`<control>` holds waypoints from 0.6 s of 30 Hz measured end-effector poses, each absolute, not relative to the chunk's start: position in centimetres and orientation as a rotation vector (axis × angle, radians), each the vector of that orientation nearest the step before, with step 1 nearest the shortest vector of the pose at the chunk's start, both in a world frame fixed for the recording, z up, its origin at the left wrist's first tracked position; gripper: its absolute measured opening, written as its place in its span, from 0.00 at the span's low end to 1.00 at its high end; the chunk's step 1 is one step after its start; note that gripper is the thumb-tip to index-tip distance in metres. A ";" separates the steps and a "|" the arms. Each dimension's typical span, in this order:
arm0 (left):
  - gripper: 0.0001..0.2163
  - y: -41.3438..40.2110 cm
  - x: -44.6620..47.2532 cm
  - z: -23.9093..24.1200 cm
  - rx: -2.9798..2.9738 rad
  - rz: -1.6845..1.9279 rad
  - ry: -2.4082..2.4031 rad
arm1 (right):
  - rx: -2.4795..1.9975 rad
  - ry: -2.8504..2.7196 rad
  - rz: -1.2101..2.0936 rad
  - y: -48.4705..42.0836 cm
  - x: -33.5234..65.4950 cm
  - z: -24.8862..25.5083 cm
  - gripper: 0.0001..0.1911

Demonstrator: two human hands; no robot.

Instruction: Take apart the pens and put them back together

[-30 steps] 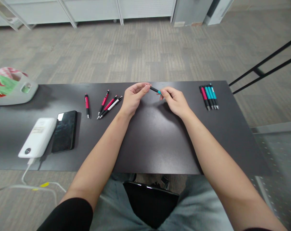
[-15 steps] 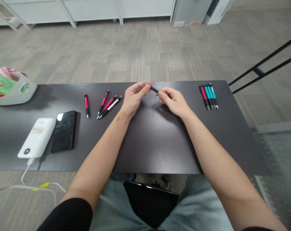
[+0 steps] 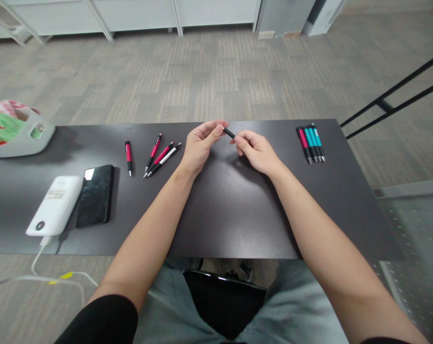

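The left hand (image 3: 201, 144) and the right hand (image 3: 256, 150) hold a pen (image 3: 229, 133) above the far edge of a dark table (image 3: 234, 215), its black section showing between the fingertips. To the right, red and teal pens (image 3: 311, 144) lie side by side in a row. To the left, 2 red pens (image 3: 153, 152) and 1 white-barrelled pen (image 3: 167, 157) lie close together, with 1 lone red pen (image 3: 128, 155) near them. Farther left, a black phone (image 3: 95, 196) lies just beside a white device (image 3: 57, 204) with a cable (image 3: 44, 242) plugged in
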State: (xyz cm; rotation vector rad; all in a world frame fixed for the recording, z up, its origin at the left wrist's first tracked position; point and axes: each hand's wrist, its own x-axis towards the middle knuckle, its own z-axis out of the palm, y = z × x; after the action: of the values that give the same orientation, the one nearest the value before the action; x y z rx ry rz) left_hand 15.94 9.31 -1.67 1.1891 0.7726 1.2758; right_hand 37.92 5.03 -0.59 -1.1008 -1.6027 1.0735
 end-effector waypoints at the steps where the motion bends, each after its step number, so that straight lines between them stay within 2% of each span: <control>1: 0.26 9.2 16.0 -1.7 1.172 1.265 0.781 | -1.091 -1.583 1.054 5.1 37.8 -0.7 0.40; 4: 0.25 9.1 16.4 -1.9 1.120 1.254 0.786 | -1.086 -1.544 1.015 5.3 37.5 -0.9 0.42; 9: 0.25 8.9 16.6 -2.0 1.063 1.284 0.740 | -1.096 -1.590 1.013 4.8 37.3 -0.4 0.39; 18: 0.26 8.4 16.3 -1.2 1.081 1.257 0.614 | -1.115 -1.540 1.276 4.3 37.1 0.4 0.37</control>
State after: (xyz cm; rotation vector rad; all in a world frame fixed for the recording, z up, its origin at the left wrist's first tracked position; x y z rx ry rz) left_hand 16.29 8.40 -1.18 1.0808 0.6142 1.2566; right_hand 37.10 4.27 0.41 -1.1155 -1.5403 1.2760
